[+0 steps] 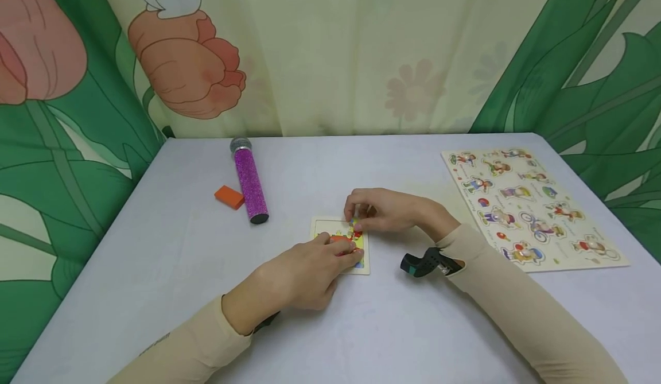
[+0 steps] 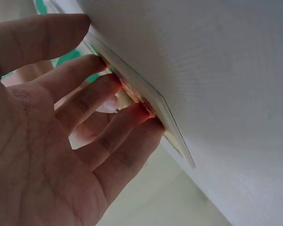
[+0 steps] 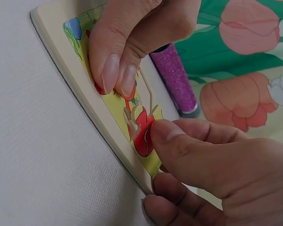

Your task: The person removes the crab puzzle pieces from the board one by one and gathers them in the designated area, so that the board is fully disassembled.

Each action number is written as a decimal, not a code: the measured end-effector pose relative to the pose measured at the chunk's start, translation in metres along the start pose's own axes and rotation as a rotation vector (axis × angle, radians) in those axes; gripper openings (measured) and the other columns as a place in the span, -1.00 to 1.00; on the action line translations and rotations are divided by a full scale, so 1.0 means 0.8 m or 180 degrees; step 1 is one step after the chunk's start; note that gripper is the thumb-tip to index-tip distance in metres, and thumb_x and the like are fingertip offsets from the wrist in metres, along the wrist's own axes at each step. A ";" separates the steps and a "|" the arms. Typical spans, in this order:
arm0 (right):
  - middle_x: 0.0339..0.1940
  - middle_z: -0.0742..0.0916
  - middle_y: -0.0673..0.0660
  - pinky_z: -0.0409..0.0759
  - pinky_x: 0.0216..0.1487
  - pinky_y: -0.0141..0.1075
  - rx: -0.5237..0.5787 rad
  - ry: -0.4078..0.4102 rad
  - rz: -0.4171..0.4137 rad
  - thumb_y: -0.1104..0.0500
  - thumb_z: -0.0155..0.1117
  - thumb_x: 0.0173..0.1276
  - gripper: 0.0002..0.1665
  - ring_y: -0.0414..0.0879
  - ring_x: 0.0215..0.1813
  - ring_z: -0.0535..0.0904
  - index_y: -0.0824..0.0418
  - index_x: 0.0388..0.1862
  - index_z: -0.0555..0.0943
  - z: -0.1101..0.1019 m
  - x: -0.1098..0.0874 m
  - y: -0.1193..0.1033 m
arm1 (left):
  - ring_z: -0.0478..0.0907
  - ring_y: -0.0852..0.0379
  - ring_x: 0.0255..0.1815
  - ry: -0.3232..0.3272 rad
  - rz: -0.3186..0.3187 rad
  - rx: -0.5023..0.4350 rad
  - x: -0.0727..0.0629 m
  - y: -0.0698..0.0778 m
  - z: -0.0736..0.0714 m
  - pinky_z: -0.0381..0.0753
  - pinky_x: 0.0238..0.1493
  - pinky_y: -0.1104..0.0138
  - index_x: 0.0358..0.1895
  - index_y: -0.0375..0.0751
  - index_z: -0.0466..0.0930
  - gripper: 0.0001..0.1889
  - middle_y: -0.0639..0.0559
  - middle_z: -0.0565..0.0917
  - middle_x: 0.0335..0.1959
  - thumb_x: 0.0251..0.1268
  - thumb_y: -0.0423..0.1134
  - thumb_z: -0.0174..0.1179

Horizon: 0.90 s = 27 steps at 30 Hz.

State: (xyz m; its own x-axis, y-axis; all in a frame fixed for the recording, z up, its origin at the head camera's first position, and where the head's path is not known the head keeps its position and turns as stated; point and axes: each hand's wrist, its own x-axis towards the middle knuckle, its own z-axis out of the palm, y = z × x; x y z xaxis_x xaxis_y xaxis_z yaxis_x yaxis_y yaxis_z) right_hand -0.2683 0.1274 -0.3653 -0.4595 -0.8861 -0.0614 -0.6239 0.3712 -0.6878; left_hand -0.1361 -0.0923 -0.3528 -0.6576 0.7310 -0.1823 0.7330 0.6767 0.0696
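Note:
A small wooden puzzle board with a colorful picture lies flat in the middle of the white table. My left hand rests its fairly straight fingertips on the picture, covering much of it; in the left wrist view the thumb stands apart from the other fingers. At the board's far right corner, my right hand pinches a red puzzle piece between thumb and forefinger. That piece is slightly tilted over the picture in the right wrist view, right beside the left fingertips.
A glittery purple microphone lies back left, with an orange block beside it. To the right lies a large illustrated puzzle board with several figures. A patterned curtain hangs behind the table.

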 end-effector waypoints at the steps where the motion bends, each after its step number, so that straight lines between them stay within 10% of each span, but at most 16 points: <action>1: -0.07 0.64 0.02 0.61 0.02 -0.19 0.0040 0.0000 0.0012 0.23 0.38 0.44 -0.84 -0.07 -0.12 0.57 0.12 -0.06 0.61 0.000 0.000 -0.001 | 0.45 -0.05 0.19 -0.0004 -0.0005 -0.0002 0.000 0.000 0.000 0.68 0.04 0.20 0.52 0.01 0.39 -0.44 0.15 0.43 0.45 0.48 -0.21 0.09; 27: -0.06 0.71 -0.04 0.67 0.07 -0.21 0.0028 0.0233 0.0104 0.31 0.33 0.45 -0.81 -0.13 -0.05 0.68 0.10 -0.02 0.68 0.000 -0.013 -0.004 | 0.44 -0.05 0.22 -0.0084 -0.0058 0.0045 0.002 0.003 -0.001 0.64 0.13 0.21 0.54 0.05 0.36 -0.43 0.14 0.42 0.46 0.50 -0.19 0.08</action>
State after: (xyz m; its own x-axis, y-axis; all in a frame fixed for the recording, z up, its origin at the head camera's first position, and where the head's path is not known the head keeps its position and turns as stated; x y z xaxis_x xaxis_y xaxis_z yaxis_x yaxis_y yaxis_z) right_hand -0.2616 0.1356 -0.3625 -0.5248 -0.8506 -0.0311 -0.6024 0.3970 -0.6925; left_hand -0.1356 -0.0894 -0.3517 -0.6662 0.7159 -0.2091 0.7234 0.6884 0.0521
